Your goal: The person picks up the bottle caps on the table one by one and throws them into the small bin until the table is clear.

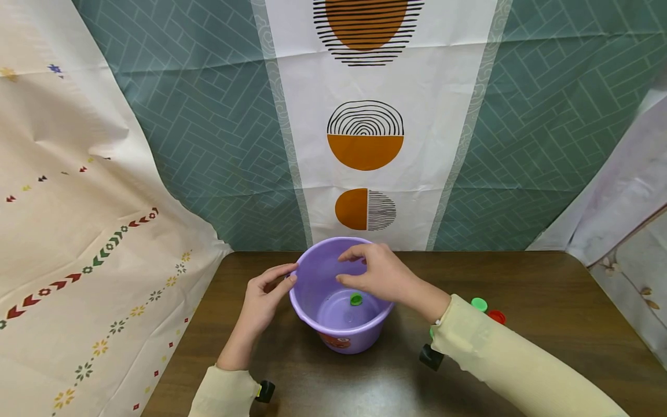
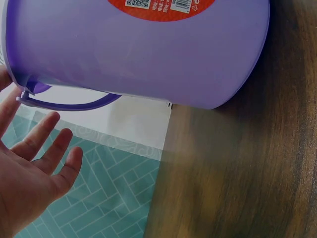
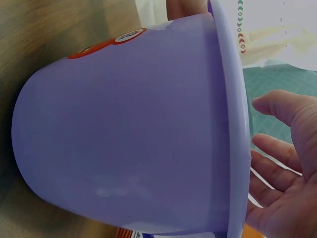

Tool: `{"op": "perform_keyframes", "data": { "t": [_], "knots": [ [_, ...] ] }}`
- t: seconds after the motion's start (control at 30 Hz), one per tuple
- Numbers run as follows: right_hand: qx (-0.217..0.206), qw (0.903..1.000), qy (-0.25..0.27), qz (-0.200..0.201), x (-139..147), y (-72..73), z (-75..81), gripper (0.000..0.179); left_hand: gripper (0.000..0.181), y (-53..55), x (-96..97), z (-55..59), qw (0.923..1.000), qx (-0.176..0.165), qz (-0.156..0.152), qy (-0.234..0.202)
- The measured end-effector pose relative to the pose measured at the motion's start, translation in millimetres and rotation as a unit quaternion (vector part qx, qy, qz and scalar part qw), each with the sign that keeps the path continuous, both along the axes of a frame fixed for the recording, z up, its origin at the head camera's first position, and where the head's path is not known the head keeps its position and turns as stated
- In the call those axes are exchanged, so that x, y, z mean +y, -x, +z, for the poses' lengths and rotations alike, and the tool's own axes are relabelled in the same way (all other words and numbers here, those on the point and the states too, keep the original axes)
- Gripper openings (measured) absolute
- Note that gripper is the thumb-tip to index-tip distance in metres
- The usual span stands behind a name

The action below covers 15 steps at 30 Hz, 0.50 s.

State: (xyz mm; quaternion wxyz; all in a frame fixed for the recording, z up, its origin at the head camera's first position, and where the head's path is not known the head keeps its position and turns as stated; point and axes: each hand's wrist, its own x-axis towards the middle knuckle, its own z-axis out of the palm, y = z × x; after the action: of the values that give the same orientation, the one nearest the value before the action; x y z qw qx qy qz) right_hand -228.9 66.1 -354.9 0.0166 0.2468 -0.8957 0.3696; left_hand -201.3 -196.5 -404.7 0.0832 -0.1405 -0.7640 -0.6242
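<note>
A purple plastic bucket stands upright on the brown table, with a red label on its outside. Inside it, a small green bottle cap lies on the bottom. My left hand touches the bucket's left rim with its thumb and index fingertips; the other fingers are spread in the left wrist view, near the purple handle. Over the bucket's right rim, my right hand hovers with thumb and fingers apart, nothing between them.
On the table to the right lie a green cap and a red cap, close to my right sleeve. Another green piece is mostly hidden by the sleeve. A patterned cloth hangs behind the table.
</note>
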Motion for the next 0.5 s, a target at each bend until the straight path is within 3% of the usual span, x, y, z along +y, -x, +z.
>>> {"op": "perform_keyframes", "data": {
  "t": [0.5],
  "knots": [
    [0.018,0.9971,0.073,-0.004,22.1,-10.3,10.4,0.023,0.032,-0.1,-0.7,-1.8,1.0000,0.005,-0.003,-0.003]
  ]
}}
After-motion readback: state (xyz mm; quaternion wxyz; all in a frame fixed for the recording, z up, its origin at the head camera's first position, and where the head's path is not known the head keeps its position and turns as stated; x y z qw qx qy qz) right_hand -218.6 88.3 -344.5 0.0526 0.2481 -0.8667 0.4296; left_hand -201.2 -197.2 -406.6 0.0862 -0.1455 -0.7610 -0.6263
